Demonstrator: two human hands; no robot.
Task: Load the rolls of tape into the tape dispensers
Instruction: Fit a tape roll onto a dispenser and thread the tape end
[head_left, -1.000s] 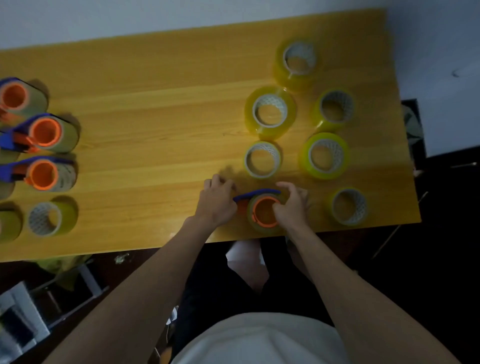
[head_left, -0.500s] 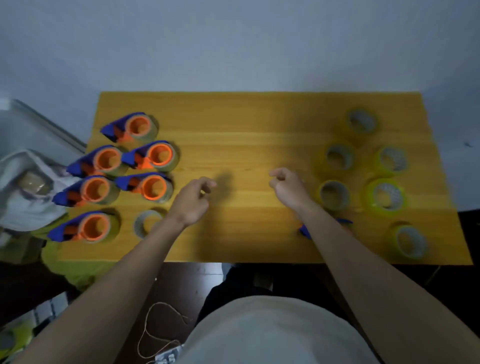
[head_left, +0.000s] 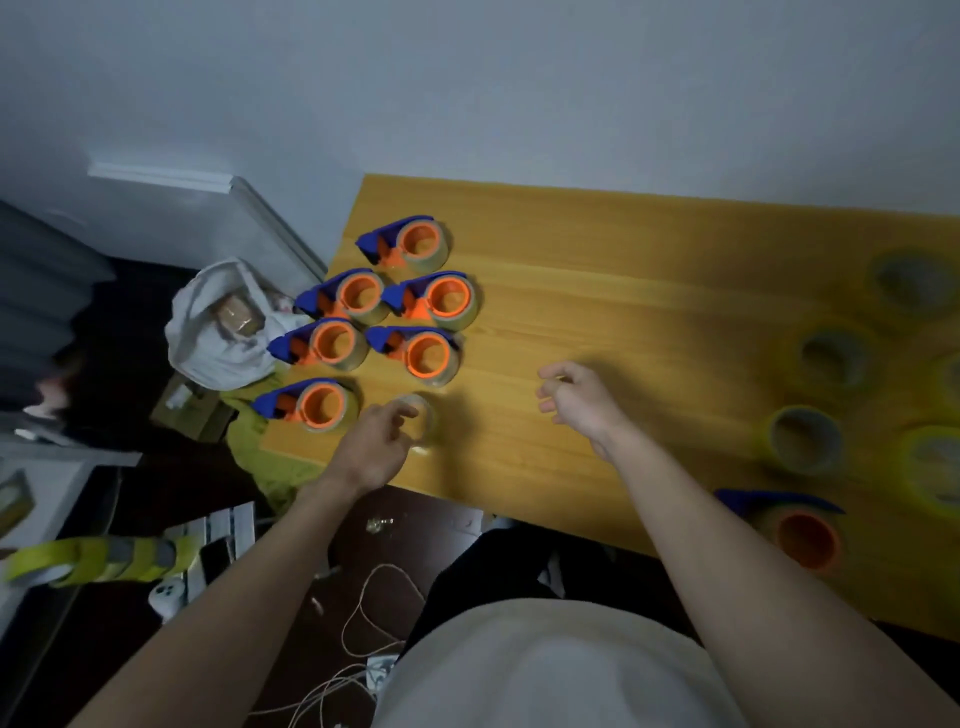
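Tape dispensers (head_left: 387, 317), six of them in blue and orange with rolls already fitted, sit clustered at the left end of the wooden counter (head_left: 623, 291), left of centre in the frame. Just below that cluster lies a loose roll of tape (head_left: 423, 415), and the left hand (head_left: 371, 449) reaches over it with curled fingers closing on its near rim; the grip itself is partly hidden. The right hand (head_left: 574, 397) hovers over bare wood at mid-frame, fingers loosely curled and holding nothing. More loose rolls (head_left: 805, 439) lie blurred along the right edge of the frame. One more dispenser (head_left: 800, 530) rests near the counter's front edge at lower right, beside the right forearm.
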